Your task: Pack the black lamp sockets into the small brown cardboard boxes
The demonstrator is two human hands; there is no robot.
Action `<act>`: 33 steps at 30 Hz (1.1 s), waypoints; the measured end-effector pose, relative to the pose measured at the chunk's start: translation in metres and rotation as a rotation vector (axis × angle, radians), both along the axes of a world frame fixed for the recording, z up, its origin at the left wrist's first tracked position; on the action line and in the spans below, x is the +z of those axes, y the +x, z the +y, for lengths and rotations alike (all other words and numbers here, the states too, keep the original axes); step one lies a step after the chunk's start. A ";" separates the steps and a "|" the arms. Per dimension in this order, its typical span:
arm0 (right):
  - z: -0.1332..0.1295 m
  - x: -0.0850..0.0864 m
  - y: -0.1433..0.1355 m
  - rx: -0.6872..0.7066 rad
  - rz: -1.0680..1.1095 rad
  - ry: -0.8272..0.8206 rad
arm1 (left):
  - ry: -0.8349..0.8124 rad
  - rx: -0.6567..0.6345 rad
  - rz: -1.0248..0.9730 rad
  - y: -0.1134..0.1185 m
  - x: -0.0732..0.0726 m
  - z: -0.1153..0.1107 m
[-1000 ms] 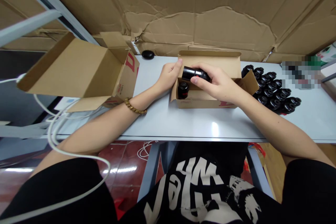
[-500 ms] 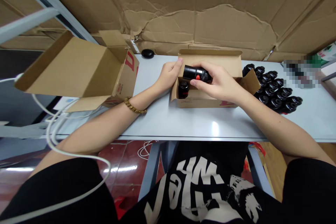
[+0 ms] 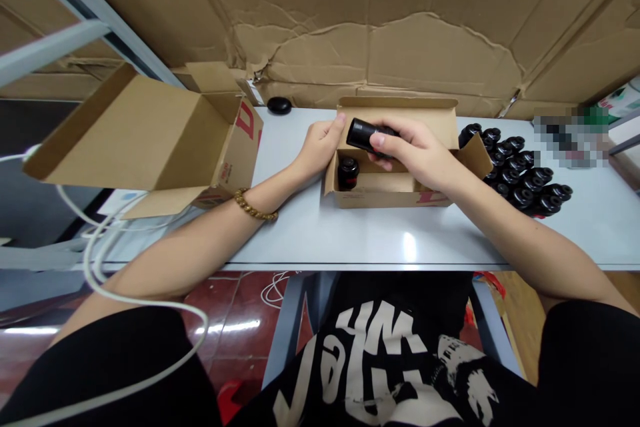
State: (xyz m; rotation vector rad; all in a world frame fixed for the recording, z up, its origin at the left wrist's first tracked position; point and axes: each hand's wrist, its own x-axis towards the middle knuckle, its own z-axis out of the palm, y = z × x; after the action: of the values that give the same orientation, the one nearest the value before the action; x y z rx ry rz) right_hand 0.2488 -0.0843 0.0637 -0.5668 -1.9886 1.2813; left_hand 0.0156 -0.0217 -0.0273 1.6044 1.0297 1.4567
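My right hand (image 3: pixel 417 150) is wrapped round a black cylinder (image 3: pixel 361 134) and holds it tilted above an open cardboard box (image 3: pixel 393 199). The cylinder's wide end points left, and my fingers cover the rest of it. Another black cylinder (image 3: pixel 349 172) stands upright inside the box at its left end. With its thumb up, my left hand (image 3: pixel 323 140) grips the left edge of this box; its fingertips are partly hidden. To the right of the box, several more black cylinders (image 3: pixel 523 177) stand close together on the white table (image 3: pixel 370 240).
A larger open carton (image 3: pixel 240 147) with red print stands at the left, its flaps spread. White cables (image 3: pixel 100 247) loop past my left arm. A round black object (image 3: pixel 279 105) lies at the back, before a cardboard wall (image 3: pixel 400 47). A metal post (image 3: pixel 75 0) rises at the left.
My right hand has turned the black cylinder, so its red part no longer shows and its wide end faces me more. My left hand keeps its place on the box.
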 end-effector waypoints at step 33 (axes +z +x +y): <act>-0.018 0.006 -0.006 -0.104 -0.693 0.053 | 0.057 0.049 0.129 -0.001 -0.001 -0.001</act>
State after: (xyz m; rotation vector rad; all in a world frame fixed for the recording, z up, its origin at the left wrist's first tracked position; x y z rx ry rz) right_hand 0.2431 -0.1026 0.0701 -1.1935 -2.4861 1.0434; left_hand 0.0148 -0.0227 -0.0287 1.7438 1.1164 1.4413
